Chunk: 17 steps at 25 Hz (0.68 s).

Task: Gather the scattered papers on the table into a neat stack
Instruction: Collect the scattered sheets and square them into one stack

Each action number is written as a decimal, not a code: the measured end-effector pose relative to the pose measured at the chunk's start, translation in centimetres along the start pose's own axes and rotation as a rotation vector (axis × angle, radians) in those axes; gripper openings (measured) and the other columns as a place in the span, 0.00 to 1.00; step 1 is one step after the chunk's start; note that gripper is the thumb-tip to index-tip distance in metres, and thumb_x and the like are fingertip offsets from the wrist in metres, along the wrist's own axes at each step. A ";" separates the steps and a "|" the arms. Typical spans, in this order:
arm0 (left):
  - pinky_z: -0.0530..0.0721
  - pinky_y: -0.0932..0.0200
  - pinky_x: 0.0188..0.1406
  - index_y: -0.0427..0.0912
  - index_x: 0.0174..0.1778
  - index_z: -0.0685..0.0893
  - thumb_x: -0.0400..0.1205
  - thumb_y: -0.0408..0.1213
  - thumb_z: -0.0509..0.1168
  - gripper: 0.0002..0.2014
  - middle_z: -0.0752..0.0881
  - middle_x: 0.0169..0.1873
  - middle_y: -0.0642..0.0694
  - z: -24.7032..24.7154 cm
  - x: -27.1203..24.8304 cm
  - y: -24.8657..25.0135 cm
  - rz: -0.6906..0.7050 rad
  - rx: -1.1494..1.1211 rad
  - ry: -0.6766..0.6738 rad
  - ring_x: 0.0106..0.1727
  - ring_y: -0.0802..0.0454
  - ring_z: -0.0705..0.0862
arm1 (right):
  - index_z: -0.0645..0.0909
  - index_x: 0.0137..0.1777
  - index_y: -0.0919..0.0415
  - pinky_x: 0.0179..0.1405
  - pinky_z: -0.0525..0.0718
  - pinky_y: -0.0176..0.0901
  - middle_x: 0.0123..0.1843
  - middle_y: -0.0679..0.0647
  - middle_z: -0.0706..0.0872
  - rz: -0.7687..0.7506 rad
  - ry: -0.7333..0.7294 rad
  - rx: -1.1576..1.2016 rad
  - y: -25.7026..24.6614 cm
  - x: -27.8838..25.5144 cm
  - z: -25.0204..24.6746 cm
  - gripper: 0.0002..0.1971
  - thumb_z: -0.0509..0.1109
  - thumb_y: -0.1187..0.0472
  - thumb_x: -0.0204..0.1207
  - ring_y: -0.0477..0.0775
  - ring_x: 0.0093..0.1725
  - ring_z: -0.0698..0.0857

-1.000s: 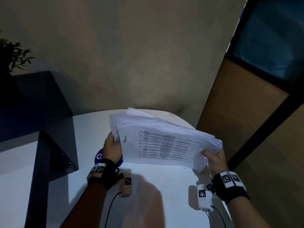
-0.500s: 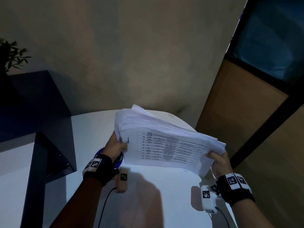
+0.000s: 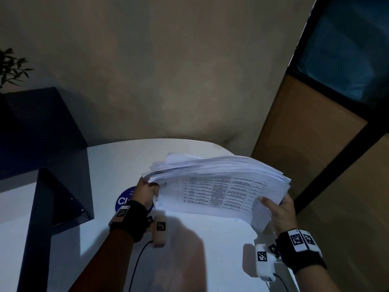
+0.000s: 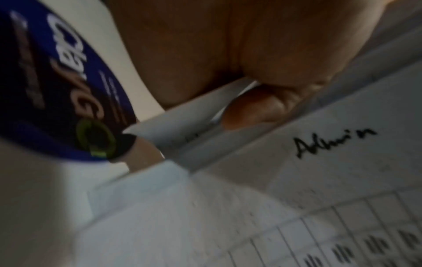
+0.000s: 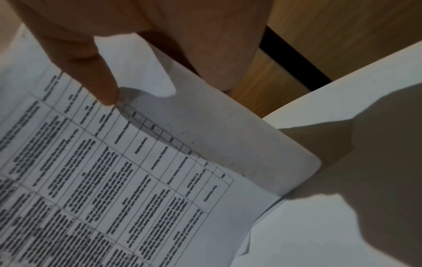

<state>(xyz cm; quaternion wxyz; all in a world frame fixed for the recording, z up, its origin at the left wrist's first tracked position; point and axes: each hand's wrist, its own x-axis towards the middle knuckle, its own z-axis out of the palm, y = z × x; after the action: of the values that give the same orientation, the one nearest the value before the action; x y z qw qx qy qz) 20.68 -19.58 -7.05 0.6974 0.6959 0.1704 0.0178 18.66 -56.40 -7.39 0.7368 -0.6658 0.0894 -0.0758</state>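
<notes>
A thick sheaf of white papers (image 3: 219, 180) with a printed table on top is held above the white table (image 3: 117, 163). My left hand (image 3: 145, 190) grips its left edge; the left wrist view shows a fingertip (image 4: 253, 110) tucked between sheets (image 4: 297, 180) near a handwritten word. My right hand (image 3: 277, 209) holds the right end, thumb (image 5: 95, 79) pressed on the top sheet (image 5: 114, 180), fingers underneath. The sheet edges are fanned and uneven, and the lower right corner droops.
A round blue sticker (image 3: 124, 199) with white lettering lies on the table under my left hand. A dark cabinet (image 3: 42, 133) stands at the left, a wooden partition (image 3: 311, 148) with a black frame at the right. A plant (image 3: 10, 68) shows at far left.
The sheaf has tipped from steeply tilted to nearly flat and has come down towards the table. Both hands have kept their hold and lowered with it.
</notes>
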 end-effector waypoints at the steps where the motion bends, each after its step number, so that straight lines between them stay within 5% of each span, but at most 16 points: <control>1: 0.81 0.64 0.25 0.24 0.58 0.81 0.74 0.08 0.56 0.20 0.90 0.30 0.38 0.0 -0.2 0.2 0.020 0.092 -0.017 0.35 0.44 0.89 | 0.80 0.63 0.65 0.40 0.83 0.48 0.49 0.55 0.90 0.000 0.011 -0.006 0.0 0.0 0.1 0.19 0.71 0.79 0.74 0.53 0.46 0.90; 5: 0.73 0.71 0.47 0.33 0.69 0.76 0.82 0.16 0.60 0.20 0.83 0.59 0.40 0.2 -1.2 1.8 0.096 0.363 -0.050 0.58 0.40 0.82 | 0.80 0.60 0.65 0.37 0.85 0.45 0.45 0.54 0.91 0.003 0.008 -0.003 -0.3 0.3 0.4 0.18 0.69 0.81 0.73 0.49 0.40 0.91; 7: 0.77 0.75 0.42 0.30 0.70 0.75 0.81 0.16 0.60 0.21 0.83 0.54 0.43 -0.2 -0.5 1.3 0.039 0.477 -0.185 0.53 0.46 0.82 | 0.80 0.59 0.65 0.39 0.87 0.48 0.45 0.54 0.92 0.005 -0.003 0.016 -0.5 0.8 0.5 0.19 0.68 0.83 0.73 0.56 0.44 0.91; 9: 0.87 0.58 0.38 0.27 0.64 0.79 0.75 0.18 0.62 0.20 0.86 0.44 0.37 -1.2 0.9 0.5 -0.107 0.537 -0.190 0.40 0.45 0.84 | 0.82 0.56 0.64 0.44 0.85 0.52 0.46 0.56 0.92 0.001 0.004 0.002 -0.6 1.2 0.5 0.17 0.68 0.82 0.73 0.61 0.47 0.90; 11: 0.90 0.47 0.42 0.29 0.67 0.76 0.69 0.22 0.65 0.27 0.87 0.50 0.31 -2.4 1.3 -0.4 -0.165 0.626 -0.241 0.43 0.42 0.86 | 0.84 0.53 0.60 0.44 0.83 0.51 0.42 0.50 0.94 -0.005 0.005 -0.031 -0.7 1.2 0.4 0.15 0.70 0.79 0.73 0.54 0.42 0.91; 14: 0.90 0.51 0.50 0.46 0.78 0.64 0.62 0.18 0.69 0.47 0.83 0.61 0.41 -2.4 -0.1 0.6 0.049 0.344 -0.229 0.59 0.45 0.85 | 0.85 0.51 0.57 0.44 0.83 0.49 0.41 0.45 0.94 -0.009 -0.019 -0.067 -0.8 0.9 0.2 0.14 0.71 0.76 0.75 0.48 0.40 0.92; 17: 0.88 0.60 0.44 0.45 0.76 0.68 0.61 0.08 0.64 0.47 0.84 0.59 0.49 -1.3 -1.0 1.6 0.205 0.001 -0.221 0.57 0.55 0.85 | 0.85 0.54 0.60 0.48 0.84 0.52 0.44 0.49 0.94 -0.003 -0.062 -0.071 -0.9 1.0 -0.3 0.15 0.71 0.78 0.73 0.60 0.50 0.90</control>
<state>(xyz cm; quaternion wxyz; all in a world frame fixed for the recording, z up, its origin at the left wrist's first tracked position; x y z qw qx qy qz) 19.68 -18.50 -5.27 0.7061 0.7077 0.0205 0.0118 19.56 -56.99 -6.57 0.7149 -0.6938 0.0681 -0.0531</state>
